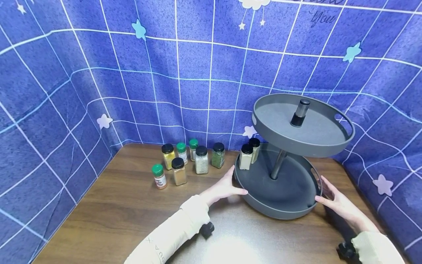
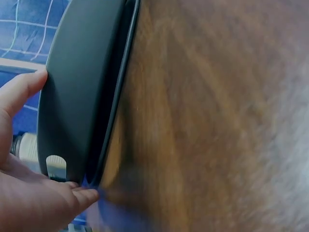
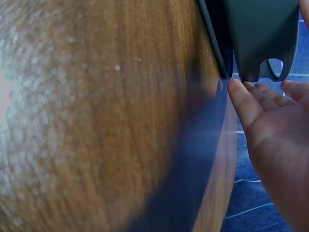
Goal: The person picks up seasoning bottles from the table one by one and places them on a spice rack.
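Observation:
A dark grey two-tier turntable organizer (image 1: 288,189) stands on the table, its round upper tray (image 1: 280,119) raised on a central post (image 1: 279,165). My left hand (image 1: 222,187) touches the left side of the lower tray, thumb toward its front and fingers spread along the wall. On the opposite side, my right hand (image 1: 341,205) has its extended fingers against the wall by the handle cutout (image 3: 272,67). Two black-capped spice jars, one pale (image 1: 245,157) and one behind it (image 1: 255,151), stand upright at the lower tray's left edge.
Left of the organizer, several spice jars stand on the wooden table (image 1: 108,212): a green herb jar (image 1: 218,157), a white one (image 1: 202,163), a tan one (image 1: 179,174), a yellow one (image 1: 169,157) and green-capped ones (image 1: 159,179). A blue grid-patterned cloth (image 1: 158,95) hangs behind.

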Tool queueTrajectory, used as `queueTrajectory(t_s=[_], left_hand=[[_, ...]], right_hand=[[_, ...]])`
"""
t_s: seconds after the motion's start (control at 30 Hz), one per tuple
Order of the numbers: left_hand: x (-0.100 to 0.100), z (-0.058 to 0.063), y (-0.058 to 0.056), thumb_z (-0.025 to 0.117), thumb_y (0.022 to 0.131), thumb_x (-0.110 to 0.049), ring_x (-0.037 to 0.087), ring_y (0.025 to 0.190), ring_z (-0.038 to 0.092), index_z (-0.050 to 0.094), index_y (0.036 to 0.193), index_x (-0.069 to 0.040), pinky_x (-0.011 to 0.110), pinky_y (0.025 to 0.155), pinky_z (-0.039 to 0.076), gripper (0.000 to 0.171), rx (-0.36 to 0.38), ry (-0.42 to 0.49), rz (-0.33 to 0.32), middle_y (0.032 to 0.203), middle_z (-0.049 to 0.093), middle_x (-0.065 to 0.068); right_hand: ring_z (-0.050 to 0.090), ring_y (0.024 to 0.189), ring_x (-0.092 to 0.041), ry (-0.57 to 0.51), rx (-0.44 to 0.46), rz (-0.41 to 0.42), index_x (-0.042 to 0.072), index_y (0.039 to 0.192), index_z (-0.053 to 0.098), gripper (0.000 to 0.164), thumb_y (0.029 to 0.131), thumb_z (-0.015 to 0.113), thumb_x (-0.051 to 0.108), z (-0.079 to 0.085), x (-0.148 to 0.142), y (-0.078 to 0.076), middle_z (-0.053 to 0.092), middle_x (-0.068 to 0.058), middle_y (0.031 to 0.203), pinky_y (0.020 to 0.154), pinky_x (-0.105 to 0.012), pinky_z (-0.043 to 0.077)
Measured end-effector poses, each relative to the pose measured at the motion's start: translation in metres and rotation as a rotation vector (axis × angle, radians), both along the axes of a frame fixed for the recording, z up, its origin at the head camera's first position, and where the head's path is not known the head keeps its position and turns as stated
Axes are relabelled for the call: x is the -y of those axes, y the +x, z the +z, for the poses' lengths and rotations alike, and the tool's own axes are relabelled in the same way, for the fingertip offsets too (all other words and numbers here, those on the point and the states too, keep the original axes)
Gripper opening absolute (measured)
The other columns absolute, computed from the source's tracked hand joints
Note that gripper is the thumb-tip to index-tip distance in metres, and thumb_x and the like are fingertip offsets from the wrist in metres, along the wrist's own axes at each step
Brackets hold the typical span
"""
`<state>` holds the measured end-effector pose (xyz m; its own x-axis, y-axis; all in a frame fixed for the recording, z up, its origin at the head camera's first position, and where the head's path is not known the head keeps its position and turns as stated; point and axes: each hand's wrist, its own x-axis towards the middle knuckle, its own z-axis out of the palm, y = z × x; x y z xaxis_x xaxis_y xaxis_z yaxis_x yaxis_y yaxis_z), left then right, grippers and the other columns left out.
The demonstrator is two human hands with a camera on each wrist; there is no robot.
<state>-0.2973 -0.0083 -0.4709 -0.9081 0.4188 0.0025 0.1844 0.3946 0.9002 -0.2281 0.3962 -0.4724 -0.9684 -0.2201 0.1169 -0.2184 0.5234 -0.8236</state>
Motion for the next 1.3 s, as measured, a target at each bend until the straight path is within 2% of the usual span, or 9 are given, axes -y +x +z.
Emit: queueTrajectory(t_s=[0.1,0.17,0.23,0.33,0.37,0.5,0.63,0.93,1.3], left_hand=[[0.003,0.001,-0.003,0.083,0.069,-0.028,0.027,0.143,0.017,0.008,0.151,-0.003,0.043,0.116,0.017,0.114,0.023,-0.007,-0.017,0.157,0.014,0.015],[0.005,0.002,-0.005,0.083,0.069,-0.028,0.026,0.143,0.017,0.007,0.151,-0.005,0.043,0.116,0.016,0.114,0.037,-0.011,-0.031,0.157,0.013,0.014],[0.007,0.002,-0.007,0.083,0.070,-0.029,0.026,0.143,0.016,0.006,0.151,-0.006,0.044,0.116,0.016,0.114,0.047,-0.010,-0.046,0.157,0.013,0.013],[0.009,0.002,-0.011,0.083,0.070,-0.027,0.025,0.143,0.017,0.006,0.151,-0.007,0.044,0.116,0.016,0.113,0.059,0.018,-0.080,0.157,0.014,0.012],[0.010,0.003,-0.012,0.083,0.070,-0.026,0.025,0.143,0.017,0.006,0.151,-0.008,0.043,0.116,0.016,0.113,0.065,0.027,-0.088,0.157,0.015,0.013],[0.013,0.004,-0.017,0.082,0.070,-0.022,0.026,0.142,0.022,0.007,0.151,-0.009,0.041,0.116,0.018,0.111,0.104,0.078,-0.123,0.155,0.021,0.016],[0.014,0.004,-0.023,0.081,0.072,-0.017,0.028,0.140,0.027,0.005,0.151,-0.006,0.039,0.115,0.021,0.110,0.142,0.132,-0.154,0.154,0.022,0.018],[0.015,0.008,-0.031,0.077,0.075,-0.007,0.033,0.138,0.029,0.001,0.151,-0.006,0.041,0.114,0.023,0.107,0.181,0.219,-0.245,0.152,0.024,0.021],[0.019,0.010,-0.031,0.078,0.075,-0.011,0.030,0.139,0.027,0.004,0.152,-0.008,0.040,0.114,0.025,0.107,0.181,0.166,-0.217,0.153,0.024,0.018]], right_hand=[[0.024,0.111,0.023,0.008,0.012,-0.002,0.000,0.150,0.002,0.078,0.094,0.056,0.011,0.001,0.000,0.000,0.014,-0.039,0.146,0.087,0.004,0.023],[0.022,0.123,0.015,0.017,0.023,-0.005,0.001,0.150,0.002,0.078,0.094,0.056,0.012,0.002,-0.001,0.001,0.013,-0.039,0.147,0.087,0.005,0.023],[0.019,0.137,-0.006,0.020,0.038,-0.006,0.001,0.150,0.001,0.079,0.095,0.056,0.012,0.003,-0.001,0.001,0.012,-0.038,0.147,0.087,0.005,0.022],[0.013,0.137,-0.042,0.025,0.055,-0.011,0.002,0.150,0.001,0.079,0.095,0.056,0.013,0.004,-0.001,0.002,0.010,-0.038,0.148,0.087,0.005,0.022],[0.013,0.137,-0.042,0.026,0.057,-0.012,0.002,0.150,0.001,0.079,0.095,0.055,0.013,0.004,-0.001,0.002,0.010,-0.038,0.148,0.087,0.005,0.022],[0.019,0.137,-0.006,0.016,0.044,-0.002,0.001,0.150,0.001,0.078,0.095,0.055,0.012,0.001,-0.002,0.002,0.011,-0.038,0.147,0.088,0.005,0.023],[0.024,0.114,0.022,-0.018,0.025,0.017,-0.001,0.149,0.001,0.078,0.094,0.056,0.009,0.000,-0.002,0.003,0.010,-0.040,0.146,0.089,0.004,0.024],[0.025,0.112,0.024,-0.016,0.018,0.021,-0.001,0.149,0.002,0.078,0.094,0.057,0.010,0.001,-0.002,0.003,0.013,-0.041,0.145,0.089,0.004,0.024],[0.025,0.114,0.026,-0.013,-0.035,0.037,-0.005,0.148,0.004,0.079,0.091,0.058,0.004,0.000,0.002,0.002,0.017,-0.043,0.143,0.089,0.004,0.023]])
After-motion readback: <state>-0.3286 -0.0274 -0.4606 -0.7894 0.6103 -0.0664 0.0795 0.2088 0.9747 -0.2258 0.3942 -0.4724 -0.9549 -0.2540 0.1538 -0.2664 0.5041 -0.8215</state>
